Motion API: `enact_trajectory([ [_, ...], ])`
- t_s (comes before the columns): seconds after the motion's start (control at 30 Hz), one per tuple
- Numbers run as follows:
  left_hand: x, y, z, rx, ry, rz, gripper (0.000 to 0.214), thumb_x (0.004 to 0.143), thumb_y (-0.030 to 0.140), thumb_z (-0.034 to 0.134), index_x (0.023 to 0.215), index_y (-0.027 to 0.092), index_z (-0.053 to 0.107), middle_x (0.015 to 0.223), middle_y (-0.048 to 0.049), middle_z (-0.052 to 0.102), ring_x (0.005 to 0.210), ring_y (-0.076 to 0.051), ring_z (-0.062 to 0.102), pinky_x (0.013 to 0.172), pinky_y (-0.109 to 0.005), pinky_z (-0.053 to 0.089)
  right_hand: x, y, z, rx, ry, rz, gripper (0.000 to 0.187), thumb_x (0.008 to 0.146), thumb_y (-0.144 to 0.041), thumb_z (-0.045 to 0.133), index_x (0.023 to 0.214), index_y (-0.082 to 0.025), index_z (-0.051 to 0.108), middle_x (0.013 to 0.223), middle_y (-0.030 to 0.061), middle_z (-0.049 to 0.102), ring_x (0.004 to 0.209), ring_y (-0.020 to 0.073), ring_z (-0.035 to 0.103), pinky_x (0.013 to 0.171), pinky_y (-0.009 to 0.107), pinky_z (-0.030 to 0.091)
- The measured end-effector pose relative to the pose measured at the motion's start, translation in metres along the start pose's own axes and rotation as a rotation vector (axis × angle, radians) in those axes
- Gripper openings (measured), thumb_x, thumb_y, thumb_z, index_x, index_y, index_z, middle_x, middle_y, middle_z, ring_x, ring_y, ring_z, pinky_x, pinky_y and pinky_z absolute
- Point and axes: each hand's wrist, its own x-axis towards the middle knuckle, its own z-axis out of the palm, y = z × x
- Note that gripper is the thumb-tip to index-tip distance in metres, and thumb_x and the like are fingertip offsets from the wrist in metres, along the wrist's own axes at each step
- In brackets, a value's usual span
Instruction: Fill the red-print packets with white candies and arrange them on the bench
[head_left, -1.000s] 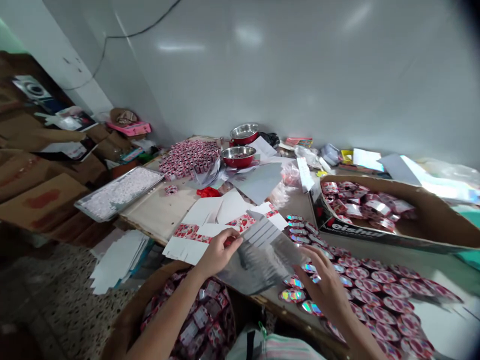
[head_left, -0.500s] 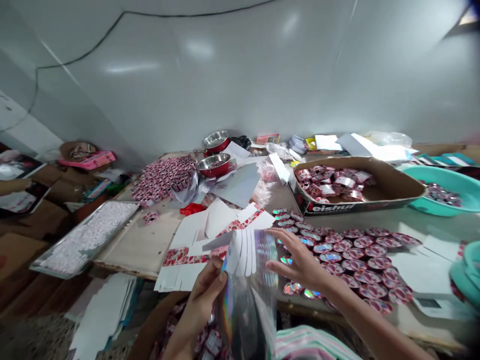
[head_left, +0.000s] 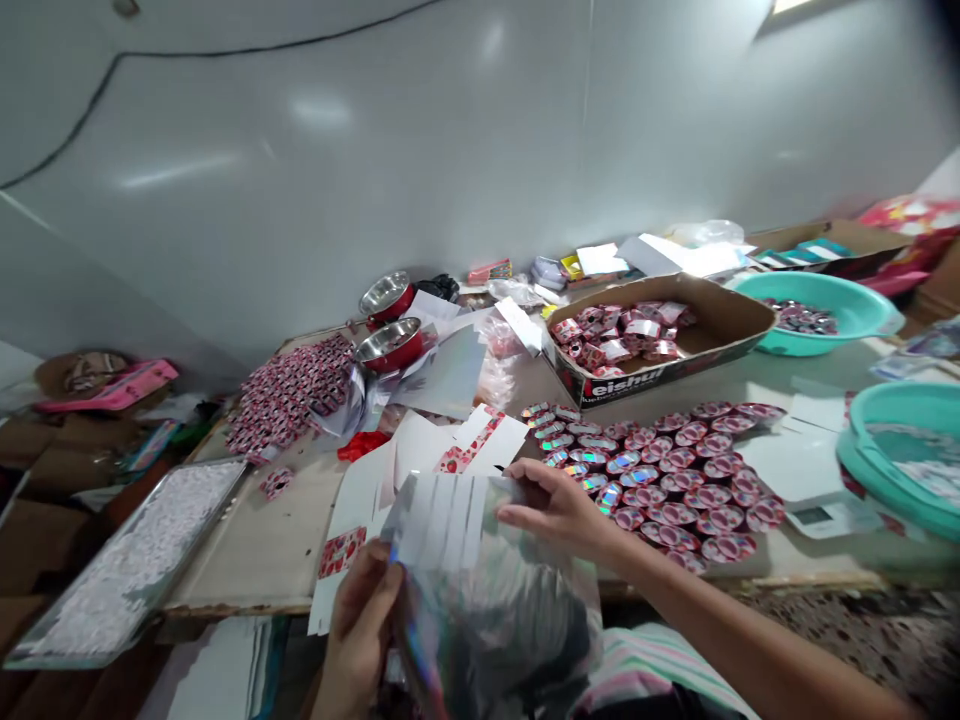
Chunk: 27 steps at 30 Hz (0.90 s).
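My left hand (head_left: 361,628) is closed on the left edge of a shiny holographic bag (head_left: 495,610) held over my lap. My right hand (head_left: 551,505) pinches the bag's top right edge, beside a fan of white card strips (head_left: 442,518) at its mouth. Just beyond my right hand, rows of round red and silver foil-lidded cups (head_left: 660,470) lie on the table. Flat white cartons with strawberry print (head_left: 420,465) lie past the bag.
A cardboard box (head_left: 720,330) of red packets stands behind the cups. Two teal basins (head_left: 821,310) (head_left: 900,455) sit at the right, a small scale (head_left: 829,515) near them. Two steel bowls (head_left: 390,345) and a heap of packets (head_left: 289,395) are at the back left; a metal tray (head_left: 127,565) lies left.
The view has swung to the right, bringing the teal basins into sight. My hands have turned the bag and drawn it toward me; my right hand moved from under it to its top edge.
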Motion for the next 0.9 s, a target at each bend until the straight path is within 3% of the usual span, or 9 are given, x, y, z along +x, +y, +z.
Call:
enact_trajectory([
  [0.17, 0.02, 0.016, -0.004, 0.448, 0.221, 0.531, 0.039, 0.071, 0.041, 0.07, 0.101, 0.02, 0.057, 0.108, -0.0055, 0.057, 0.101, -0.022, 0.052, 0.091, -0.029, 0.042, -0.003, -0.008, -0.004, 0.15, 0.0, 0.081, 0.035, 0.082, -0.05, 0.061, 0.082, -0.014, 0.06, 0.064, -0.004, 0.043, 0.058, 0.0073, 0.034, 0.051, 0.021, 0.025],
  [0.23, 0.024, 0.028, 0.002, 0.532, 0.248, 0.603, 0.056, 0.069, 0.042, 0.071, 0.118, 0.021, 0.052, 0.124, -0.008, 0.052, 0.112, -0.024, 0.048, 0.097, -0.032, 0.039, -0.005, -0.015, -0.005, 0.199, -0.055, 0.087, 0.035, 0.082, -0.05, 0.061, 0.079, -0.015, 0.06, 0.065, -0.0038, 0.043, 0.058, 0.0073, 0.035, 0.051, 0.02, 0.026],
  [0.33, 0.026, 0.049, 0.011, 0.537, 0.023, 0.478, 0.07, 0.066, 0.047, 0.072, 0.126, 0.019, 0.05, 0.13, -0.0117, 0.052, 0.116, -0.028, 0.049, 0.095, -0.035, 0.043, -0.01, -0.024, -0.006, 0.273, -0.189, 0.089, 0.034, 0.083, -0.049, 0.06, 0.078, -0.015, 0.058, 0.068, -0.0027, 0.047, 0.061, 0.008, 0.039, 0.053, 0.02, 0.029],
  [0.43, 0.024, 0.062, 0.018, 0.494, -0.224, 0.134, 0.059, 0.062, 0.047, 0.075, 0.109, 0.015, 0.062, 0.101, -0.0109, 0.067, 0.092, -0.025, 0.062, 0.078, -0.031, 0.052, -0.015, -0.031, -0.007, 0.197, -0.221, 0.051, 0.03, 0.086, -0.044, 0.057, 0.077, -0.016, 0.058, 0.068, -0.0023, 0.048, 0.061, 0.0084, 0.042, 0.053, 0.02, 0.031],
  [0.5, 0.02, 0.063, 0.023, 0.456, -0.216, -0.075, 0.046, 0.06, 0.048, 0.077, 0.088, 0.013, 0.067, 0.077, -0.0067, 0.069, 0.069, -0.02, 0.063, 0.061, -0.027, 0.052, -0.017, -0.033, -0.009, 0.038, -0.131, -0.03, 0.024, 0.088, -0.037, 0.056, 0.077, -0.016, 0.06, 0.067, -0.002, 0.05, 0.062, 0.0091, 0.044, 0.055, 0.021, 0.033],
  [0.6, 0.013, 0.061, 0.035, 0.352, -0.183, -0.18, 0.042, 0.056, 0.05, 0.079, 0.065, 0.012, 0.065, 0.06, -0.0034, 0.065, 0.052, -0.015, 0.058, 0.049, -0.023, 0.048, -0.019, -0.036, -0.011, -0.191, 0.035, -0.246, 0.014, 0.088, -0.029, 0.056, 0.096, -0.019, 0.063, 0.078, 0.0017, 0.06, 0.074, 0.0126, 0.054, 0.066, 0.024, 0.041],
  [0.73, 0.005, 0.06, 0.049, 0.261, -0.206, -0.188, 0.038, 0.058, 0.047, 0.08, 0.065, 0.011, 0.068, 0.061, -0.0042, 0.067, 0.053, -0.015, 0.059, 0.051, -0.023, 0.05, -0.023, -0.039, -0.01, -0.393, 0.114, -0.479, 0.027, 0.09, -0.024, 0.054, 0.116, -0.022, 0.059, 0.097, 0.0061, 0.066, 0.087, 0.016, 0.058, 0.077, 0.031, 0.045],
  [0.9, 0.002, 0.054, 0.052, 0.208, -0.199, -0.221, 0.04, 0.059, 0.045, 0.08, 0.076, 0.01, 0.071, 0.063, -0.0061, 0.068, 0.057, -0.019, 0.063, 0.054, -0.026, 0.053, -0.028, -0.036, -0.003, -0.486, 0.243, -0.544, 0.029, 0.089, -0.021, 0.056, 0.117, -0.02, 0.058, 0.099, 0.0065, 0.068, 0.088, 0.0165, 0.061, 0.078, 0.033, 0.049],
])
